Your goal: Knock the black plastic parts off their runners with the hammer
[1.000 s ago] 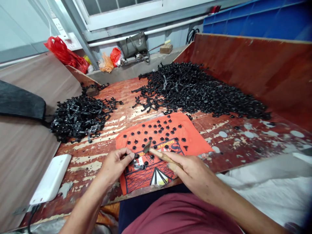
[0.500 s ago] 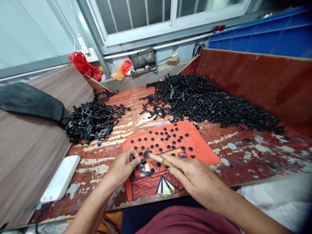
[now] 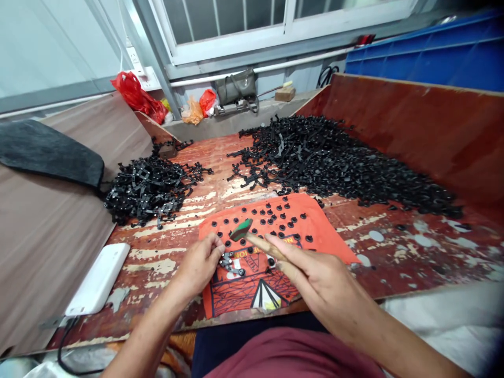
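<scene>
A person sits at a worn red counter [image 3: 165, 262] and works over an orange printed sheet [image 3: 323, 231] that lies flat near its front edge.

The right hand [image 3: 315, 273] has its grip clenched around the wooden handle of a small hammer [image 3: 255, 240]. The handle runs up and to the left from the fingers, and the hammer's head hangs above the sheet, clear of its surface, just beside the left hand's fingertips.

The left hand [image 3: 200, 262] rests at the sheet's left edge. Its grip pinches a small black plastic piece [image 3: 232, 262] against the sheet, thumb and fingers closed on the piece's left end. The piece lies just below and slightly left of the hammer head, between the two hands.

Many small black round caps [image 3: 281, 215] are scattered across the upper half of the sheet. Farther back, a big heap of black plastic parts [image 3: 338, 168] spreads to the right, and a smaller heap [image 3: 149, 186] sits to the left. A white device [image 3: 98, 278] lies at the counter's left edge.
</scene>
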{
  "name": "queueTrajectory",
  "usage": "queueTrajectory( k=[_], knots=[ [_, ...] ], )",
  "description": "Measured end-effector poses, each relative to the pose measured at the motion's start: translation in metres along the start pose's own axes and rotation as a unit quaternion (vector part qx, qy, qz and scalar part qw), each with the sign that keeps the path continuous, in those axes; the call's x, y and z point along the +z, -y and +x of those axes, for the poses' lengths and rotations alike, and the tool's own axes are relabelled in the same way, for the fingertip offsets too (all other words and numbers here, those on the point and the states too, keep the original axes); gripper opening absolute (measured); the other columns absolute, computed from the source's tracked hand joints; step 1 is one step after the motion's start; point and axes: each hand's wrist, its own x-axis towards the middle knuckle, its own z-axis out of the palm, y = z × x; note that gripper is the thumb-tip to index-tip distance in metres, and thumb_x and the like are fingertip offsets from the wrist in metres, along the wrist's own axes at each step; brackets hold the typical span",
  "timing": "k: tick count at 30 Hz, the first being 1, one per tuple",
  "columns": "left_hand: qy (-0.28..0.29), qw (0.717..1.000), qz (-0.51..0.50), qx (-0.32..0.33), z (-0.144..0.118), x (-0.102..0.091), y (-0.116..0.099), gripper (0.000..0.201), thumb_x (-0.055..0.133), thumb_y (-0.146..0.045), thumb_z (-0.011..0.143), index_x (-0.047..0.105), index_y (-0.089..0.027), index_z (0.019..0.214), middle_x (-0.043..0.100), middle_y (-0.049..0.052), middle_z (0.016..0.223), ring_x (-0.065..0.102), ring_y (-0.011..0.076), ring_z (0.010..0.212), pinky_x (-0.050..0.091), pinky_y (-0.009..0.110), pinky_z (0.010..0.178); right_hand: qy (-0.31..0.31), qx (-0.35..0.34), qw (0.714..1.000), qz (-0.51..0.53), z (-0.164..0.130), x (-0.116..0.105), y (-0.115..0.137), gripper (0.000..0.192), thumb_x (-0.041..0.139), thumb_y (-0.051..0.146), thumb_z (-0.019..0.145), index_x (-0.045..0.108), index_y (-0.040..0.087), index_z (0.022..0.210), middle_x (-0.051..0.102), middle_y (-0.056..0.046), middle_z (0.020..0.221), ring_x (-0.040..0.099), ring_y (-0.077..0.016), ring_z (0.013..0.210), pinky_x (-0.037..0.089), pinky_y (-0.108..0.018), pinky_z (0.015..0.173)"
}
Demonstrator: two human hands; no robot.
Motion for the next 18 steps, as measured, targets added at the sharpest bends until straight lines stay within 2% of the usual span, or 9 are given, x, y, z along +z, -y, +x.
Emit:
queueTrajectory(
  k=[4,5,7,10,14,16,18],
  knots=[
    [0.006,0.997,-0.081,-0.009,0.001,0.003,0.010,0.023,0.050,-0.040,0.089,0.051,-0.020,0.078,0.050,-0.004,0.063,0.046,0.0132,0.059,0.033,0.023,0.057,0.021,0.028,0.999,0.039,-0.001,-0.008,-0.006,0.043,0.039,0.027,0.104,0.047,0.038,0.145,0.068,0.002,0.126,0.067,-0.0182,0.106,0.053,-0.031,0.094],
    [0.006,0.994,-0.111,-0.017,-0.001,0.002,0.010,0.025,0.051,-0.042,0.089,0.051,-0.020,0.079,0.048,-0.005,0.063,0.044,0.0123,0.058,0.032,0.022,0.055,0.024,0.037,0.998,0.036,-0.002,-0.007,-0.010,0.042,0.040,0.027,0.103,0.049,0.038,0.143,0.069,0.002,0.122,0.068,-0.0179,0.103,0.053,-0.029,0.090],
    [-0.001,0.983,-0.180,-0.043,-0.007,-0.001,0.007,0.028,0.053,-0.047,0.088,0.052,-0.019,0.081,0.048,-0.005,0.066,0.042,0.0103,0.057,0.032,0.020,0.053,0.025,0.060,0.998,0.008,-0.006,-0.003,-0.017,0.036,0.044,0.025,0.101,0.058,0.033,0.134,0.074,0.001,0.103,0.069,-0.0177,0.087,0.054,-0.026,0.075],
    [-0.026,0.956,-0.275,-0.093,-0.021,-0.007,0.000,0.035,0.059,-0.053,0.084,0.054,-0.019,0.084,0.049,-0.005,0.072,0.039,0.0075,0.056,0.032,0.017,0.050,0.028,0.071,0.996,-0.055,-0.008,0.007,-0.021,0.020,0.051,0.022,0.096,0.068,0.024,0.107,0.070,0.000,0.081,0.066,-0.0172,0.071,0.048,-0.023,0.062],
    [-0.058,0.915,-0.366,-0.162,-0.039,-0.010,0.000,0.038,0.067,-0.054,0.077,0.054,-0.019,0.085,0.047,-0.007,0.068,0.037,0.0041,0.051,0.028,0.013,0.046,0.028,0.026,0.987,-0.156,-0.004,0.023,-0.017,0.019,0.051,0.015,0.090,0.068,0.023,0.093,0.071,-0.004,0.087,0.068,-0.0214,0.077,0.051,-0.028,0.066],
    [-0.082,0.893,-0.402,-0.185,-0.046,-0.007,0.002,0.041,0.070,-0.054,0.073,0.054,-0.019,0.087,0.047,-0.007,0.065,0.036,0.0031,0.047,0.024,0.013,0.043,0.018,-0.006,0.978,-0.207,-0.004,0.030,-0.017,0.020,0.052,0.015,0.089,0.069,0.024,0.090,0.072,-0.005,0.087,0.070,-0.0244,0.073,0.054,-0.032,0.062],
    [-0.115,0.869,-0.441,-0.193,-0.054,0.002,0.001,0.045,0.072,-0.056,0.068,0.053,-0.019,0.083,0.048,-0.007,0.063,0.036,0.0029,0.044,0.021,0.013,0.040,-0.013,-0.074,0.974,-0.214,-0.004,0.039,-0.018,0.029,0.051,0.014,0.087,0.070,0.029,0.104,0.073,-0.005,0.093,0.071,-0.0245,0.072,0.057,-0.032,0.059]
  ],
)
